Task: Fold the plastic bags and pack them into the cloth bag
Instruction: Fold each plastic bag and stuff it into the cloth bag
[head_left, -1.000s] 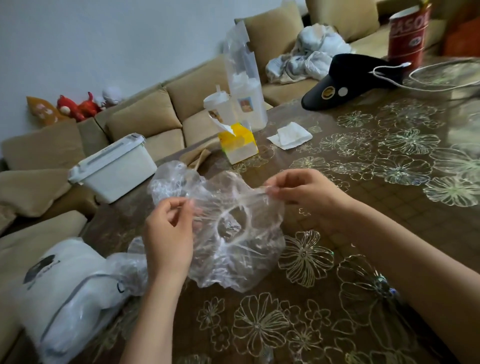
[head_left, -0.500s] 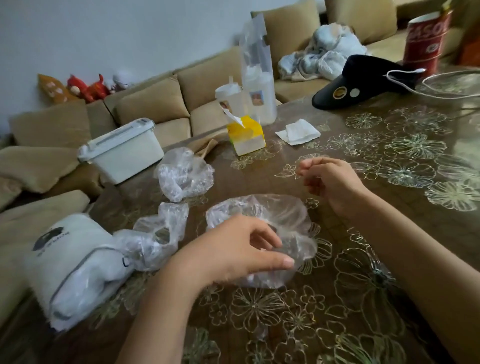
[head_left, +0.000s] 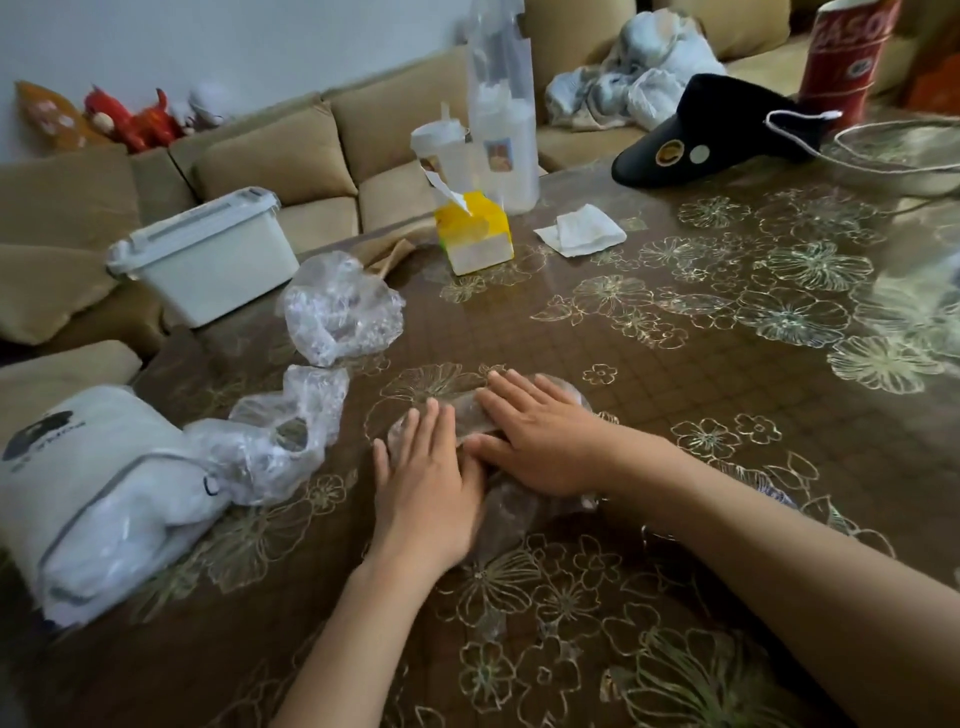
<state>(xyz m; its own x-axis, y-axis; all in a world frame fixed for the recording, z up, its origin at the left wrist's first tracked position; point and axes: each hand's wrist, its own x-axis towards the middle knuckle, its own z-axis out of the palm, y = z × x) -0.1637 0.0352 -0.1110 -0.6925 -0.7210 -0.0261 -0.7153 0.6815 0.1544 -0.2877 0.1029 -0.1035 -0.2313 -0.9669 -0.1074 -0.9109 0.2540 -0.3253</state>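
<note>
flattened plastic bag (head_left: 467, 418): thin clear film, glossy and finely wrinkled; lies pressed flat at the centre of the counter (head_left: 675, 374), mostly covered by both hands.
counter surface: dark brown, shiny, printed with pale outlined flowers.
left hand (head_left: 428, 483): palm down, fingers straight and close together, pointing away from the person; presses the near left part of the flattened plastic bag.
left grip: released; flat contact only, nothing grasped.
right hand (head_left: 540, 441): palm down, fingers straight, angled toward the far left; presses the right part of the same film, thumb just beside the left hand.
right grip: released; flat contact only, nothing grasped.
crumpled plastic bag (head_left: 340, 306): clear film bunched into a puffy rounded mass; farther back and left, apart from the hands.
loose plastic bag (head_left: 280, 436): clear, crinkled, irregular; touches the mouth of the cloth bag.
cloth bag (head_left: 93, 452): soft white fabric with a dark round print and grey edging; lies on its side at the counter's left edge.
tissue box (head_left: 475, 234): yellow and white carton, one sheet standing out of the top.
</note>
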